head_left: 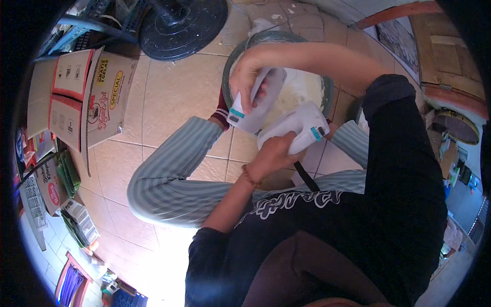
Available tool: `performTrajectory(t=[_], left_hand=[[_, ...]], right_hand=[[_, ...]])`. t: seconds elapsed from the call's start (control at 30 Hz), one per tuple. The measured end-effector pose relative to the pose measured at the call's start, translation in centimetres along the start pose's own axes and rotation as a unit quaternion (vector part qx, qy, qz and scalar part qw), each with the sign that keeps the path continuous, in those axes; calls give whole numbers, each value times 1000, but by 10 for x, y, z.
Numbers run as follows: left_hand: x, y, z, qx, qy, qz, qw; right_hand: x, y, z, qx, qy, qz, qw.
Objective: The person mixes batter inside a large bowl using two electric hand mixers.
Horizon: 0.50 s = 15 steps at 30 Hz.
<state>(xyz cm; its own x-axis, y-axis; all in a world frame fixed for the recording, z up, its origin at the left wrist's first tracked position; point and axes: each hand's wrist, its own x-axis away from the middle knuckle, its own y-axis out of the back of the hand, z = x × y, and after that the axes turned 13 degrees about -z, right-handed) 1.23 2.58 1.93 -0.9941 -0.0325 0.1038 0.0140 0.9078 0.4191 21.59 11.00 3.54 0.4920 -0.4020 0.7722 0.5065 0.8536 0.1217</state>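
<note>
Two white hand mixers with teal parts are over a dark green tub (327,92) that stands between my feet. A pale, creamy mixture (302,89) shows inside the tub. My right hand (245,77) reaches across from the right and is wrapped round the handle of the farther mixer (273,84), which is tilted. My left hand (279,152) grips the nearer mixer (294,123) by its handle, close to my body. The mixers' beaters are hidden from view. A black strap or cord (307,176) runs below the nearer mixer.
Tiled floor (174,92) surrounds my striped trouser legs. At the left stand a large cardboard box (105,97) and more packages (48,184). A round black stand base (184,30) is beyond the box. A wooden door (445,56) is at the upper right.
</note>
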Motion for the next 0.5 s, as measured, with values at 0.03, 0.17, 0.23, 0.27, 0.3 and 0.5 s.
performTrajectory(t=[0.03, 0.17, 0.23, 0.27, 0.3, 0.5], left_hand=[[0, 0, 0, 2, 7, 4, 1000], [-3, 1, -7, 1, 37, 8, 999], [-1, 1, -8, -16, 42, 1, 999], [0, -1, -5, -31, 37, -6, 999], [1, -2, -4, -44, 33, -12, 998], [1, 13, -4, -116, 50, -38, 991]], right_hand=[[1, -2, 2, -6, -28, 4, 1000], [15, -8, 3, -47, -83, -21, 995], [22, -7, -10, -122, -59, -80, 988], [27, -7, -21, -180, -38, -121, 975], [32, -8, -31, -238, -16, -162, 958], [65, -25, -90, -461, -9, -369, 807]])
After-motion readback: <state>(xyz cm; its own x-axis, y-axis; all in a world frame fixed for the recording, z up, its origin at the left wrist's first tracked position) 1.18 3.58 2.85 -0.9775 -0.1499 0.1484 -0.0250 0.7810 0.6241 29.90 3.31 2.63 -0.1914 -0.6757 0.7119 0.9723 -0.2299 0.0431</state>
